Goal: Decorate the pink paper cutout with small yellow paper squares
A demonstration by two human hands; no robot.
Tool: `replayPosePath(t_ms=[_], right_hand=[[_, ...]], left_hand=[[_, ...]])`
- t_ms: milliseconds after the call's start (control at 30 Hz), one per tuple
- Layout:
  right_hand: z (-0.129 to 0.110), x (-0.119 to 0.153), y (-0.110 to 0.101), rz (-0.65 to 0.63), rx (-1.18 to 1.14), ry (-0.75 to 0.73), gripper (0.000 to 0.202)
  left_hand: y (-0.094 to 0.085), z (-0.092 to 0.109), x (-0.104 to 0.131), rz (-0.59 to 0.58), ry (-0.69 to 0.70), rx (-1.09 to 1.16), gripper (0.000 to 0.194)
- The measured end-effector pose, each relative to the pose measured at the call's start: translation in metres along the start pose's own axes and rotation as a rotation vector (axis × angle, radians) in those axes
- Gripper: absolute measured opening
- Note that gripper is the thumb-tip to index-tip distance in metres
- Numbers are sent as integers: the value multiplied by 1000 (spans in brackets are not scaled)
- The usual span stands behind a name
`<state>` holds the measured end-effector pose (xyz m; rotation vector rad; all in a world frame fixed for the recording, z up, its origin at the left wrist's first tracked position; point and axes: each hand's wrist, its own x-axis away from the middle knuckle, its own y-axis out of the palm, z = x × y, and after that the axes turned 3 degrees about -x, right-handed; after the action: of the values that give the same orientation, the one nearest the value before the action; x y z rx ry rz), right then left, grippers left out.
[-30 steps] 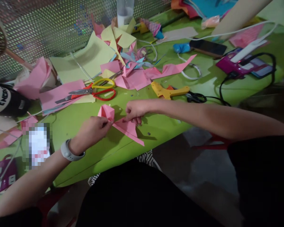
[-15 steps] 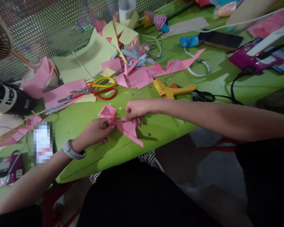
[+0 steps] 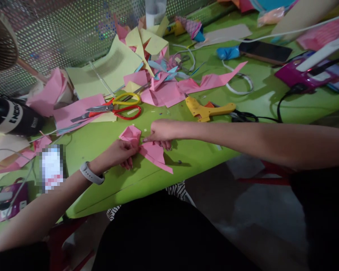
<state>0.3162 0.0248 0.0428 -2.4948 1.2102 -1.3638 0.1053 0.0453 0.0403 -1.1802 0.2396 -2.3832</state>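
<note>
A folded piece of pink paper lies at the front of the green table, pinched at its narrow middle. My left hand is closed on that middle, thumb and forefinger together. My right hand rests over the upper edge of the paper's right part; its index finger points toward the pinched spot and its other fingers curl at the paper, partly hidden. One end of the paper fans up and left beyond my left hand, while a pointed tail reaches toward the table's front edge.
Scissors with red and yellow handles lie behind my hands, beside a yellow glue gun. Pink and yellow paper scraps pile up farther back. A phone lies left, near a black bottle. A purple power strip sits right.
My right index finger has shifted left and straightened toward the pinched middle. The paper's right part has bent slightly. My left hand keeps its pinch, and the whole view has moved a little.
</note>
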Motion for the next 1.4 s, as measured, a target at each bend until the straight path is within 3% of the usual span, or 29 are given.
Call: replayPosePath(t_ms=[367, 567, 700, 867, 1000, 1133, 1233, 1400], right_hand=[[7, -8, 3, 9, 48, 4, 42], [4, -5, 2, -7, 97, -20, 46], [1, 2, 7, 53, 129, -50, 41], [7, 17, 31, 339, 243, -195, 31], [24, 20, 53, 506, 334, -330, 43], [44, 15, 67, 685, 497, -615, 25], [54, 11, 73, 829, 623, -795, 27], [57, 10, 76, 1062, 852, -874, 21]], left_hand=[[1, 0, 0, -30, 23, 69, 41], [1, 9, 3, -33, -71, 87, 39], [3, 13, 5, -16, -76, 81, 37], [6, 10, 4, 79, 14, -40, 36], [6, 6, 0, 167, 73, -131, 30], [5, 8, -1, 109, 41, -83, 30], [2, 10, -2, 49, 21, -20, 30], [-2, 9, -5, 1, 7, 23, 26]])
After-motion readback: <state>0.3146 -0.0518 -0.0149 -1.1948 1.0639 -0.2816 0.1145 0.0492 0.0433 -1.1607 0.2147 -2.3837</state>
